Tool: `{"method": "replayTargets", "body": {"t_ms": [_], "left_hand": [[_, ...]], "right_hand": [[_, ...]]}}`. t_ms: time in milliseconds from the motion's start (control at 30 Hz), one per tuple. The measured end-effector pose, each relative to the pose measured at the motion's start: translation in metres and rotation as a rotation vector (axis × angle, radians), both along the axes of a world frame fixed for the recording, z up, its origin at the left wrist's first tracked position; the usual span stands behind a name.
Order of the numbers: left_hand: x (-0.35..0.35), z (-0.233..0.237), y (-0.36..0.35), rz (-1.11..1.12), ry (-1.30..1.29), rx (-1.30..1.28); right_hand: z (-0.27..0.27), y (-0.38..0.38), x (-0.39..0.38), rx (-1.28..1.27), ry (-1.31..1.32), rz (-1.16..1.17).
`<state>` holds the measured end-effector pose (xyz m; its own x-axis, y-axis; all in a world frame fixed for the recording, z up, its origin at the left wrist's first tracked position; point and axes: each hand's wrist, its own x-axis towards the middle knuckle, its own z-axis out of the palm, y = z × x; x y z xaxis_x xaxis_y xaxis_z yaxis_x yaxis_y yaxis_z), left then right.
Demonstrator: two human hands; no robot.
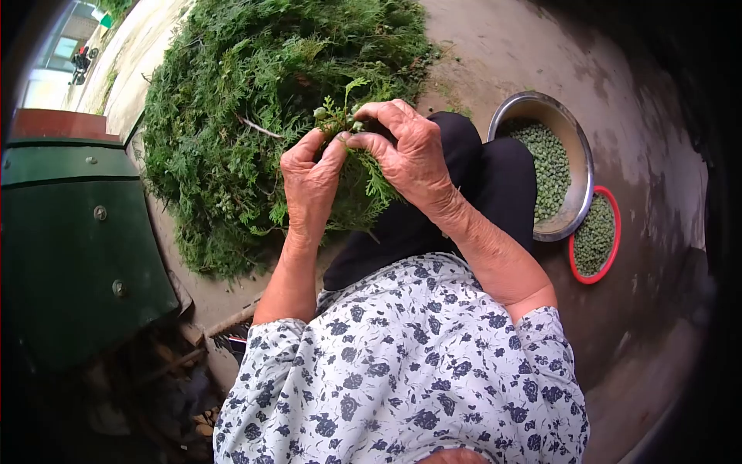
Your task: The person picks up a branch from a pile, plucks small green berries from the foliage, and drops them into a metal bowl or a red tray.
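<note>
Both hands meet over my lap at a green conifer sprig (pixel 376 184) with flat, scaly leaves, like cypress. My left hand (pixel 311 182) pinches it between thumb and forefinger. From the other side, the thumb and bent forefinger of my right hand (pixel 413 158) close on the same sprig, their tips close around a small green cone (pixel 357 125). Another pale green cone (pixel 320 114) shows just above the left fingertips. Leafy ends stick up above the fingers and hang below the right hand. Behind the hands rises a large heap of cut conifer branches (pixel 232 139).
To the right stands a metal basin (pixel 585 166) holding many small green cones (pixel 545 166). Beside it is a red-rimmed container (pixel 617 228) with more of them. A dark green metal-looking box (pixel 81 255) stands at the left, firewood-like pieces (pixel 166 363) below it. My knees (pixel 502 174) are bent in front.
</note>
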<state>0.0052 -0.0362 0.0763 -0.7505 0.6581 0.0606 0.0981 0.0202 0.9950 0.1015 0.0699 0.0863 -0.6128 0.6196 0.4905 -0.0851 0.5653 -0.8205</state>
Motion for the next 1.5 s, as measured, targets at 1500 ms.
{"method": "replayTargets", "body": {"t_ms": [1500], "left_hand": [[0.001,0.02,-0.008,-0.352,-0.314,-0.05]], "right_hand": [[-0.007,0.033,0.007,-1.327,0.031,0.657]]}}
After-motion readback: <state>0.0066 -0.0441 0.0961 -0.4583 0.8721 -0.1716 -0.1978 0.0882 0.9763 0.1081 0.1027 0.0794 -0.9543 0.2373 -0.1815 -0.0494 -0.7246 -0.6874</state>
